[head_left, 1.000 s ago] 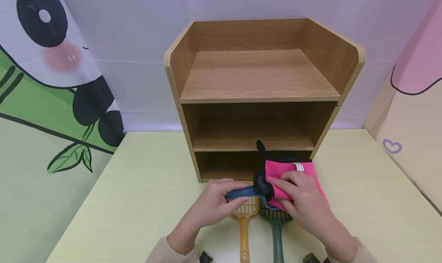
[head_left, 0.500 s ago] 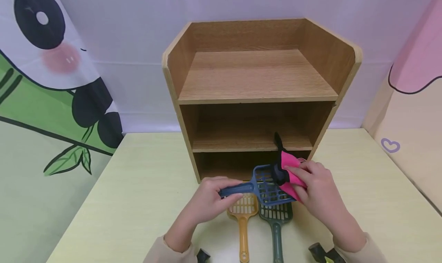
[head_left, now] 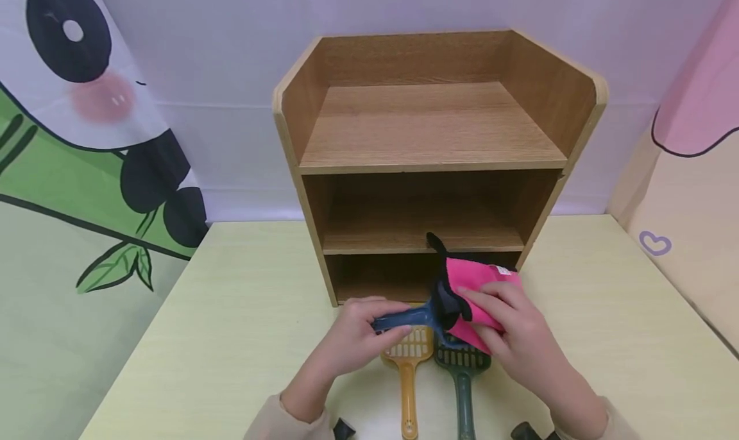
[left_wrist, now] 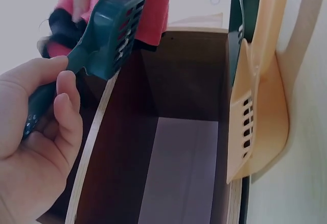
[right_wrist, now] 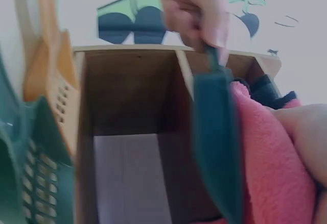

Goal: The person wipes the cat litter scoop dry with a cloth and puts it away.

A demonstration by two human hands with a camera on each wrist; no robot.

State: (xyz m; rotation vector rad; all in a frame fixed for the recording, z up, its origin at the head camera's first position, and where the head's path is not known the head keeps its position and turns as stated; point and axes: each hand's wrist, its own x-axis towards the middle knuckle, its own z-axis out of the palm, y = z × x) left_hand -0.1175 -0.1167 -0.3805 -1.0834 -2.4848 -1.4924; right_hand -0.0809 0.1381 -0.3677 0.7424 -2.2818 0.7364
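My left hand (head_left: 353, 338) pinches the handle of a blue slotted litter scoop (head_left: 399, 319) between thumb and fingers, above the table. In the left wrist view the scoop (left_wrist: 102, 35) is tilted and its slots show. My right hand (head_left: 516, 331) grips a pink cloth (head_left: 476, 274) with black edging and a white tag. The cloth covers most of the scoop's head in the head view. Seen from the right wrist, the fuzzy cloth (right_wrist: 273, 155) lies against one side of the blurred scoop (right_wrist: 217, 132).
A yellow-orange litter scoop (head_left: 408, 389) and a dark green one (head_left: 464, 395) lie side by side on the table (head_left: 231, 337), under my hands. Behind them stands a wooden shelf unit (head_left: 427, 167) with three levels. Black objects (head_left: 344, 429) show near my sleeves.
The cloth slid right, uncovering the scoop's slotted head, then came back left over it. My right hand moved with it; the left hand kept its hold and shifted only slightly.
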